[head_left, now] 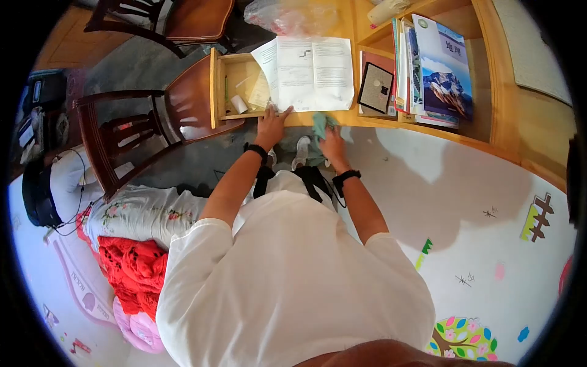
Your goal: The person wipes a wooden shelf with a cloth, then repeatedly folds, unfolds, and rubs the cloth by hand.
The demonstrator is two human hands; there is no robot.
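Left hand: released, with fingers spread, resting at the front edge of the wooden desk.
Right hand: grasping part of the green cloth in bent fingers.
Cloth position: bunched against the right fingers, spilling to their left at the desk's front edge.
Printed sheets: lying just beyond the left fingertips; cannot tell whether touched by them.
Open drawer: left of the left fingers, with a white cylinder inside.
Dark-edged case: beyond and right of the right fingers.
Books: farther right of the right fingers, beside the case.
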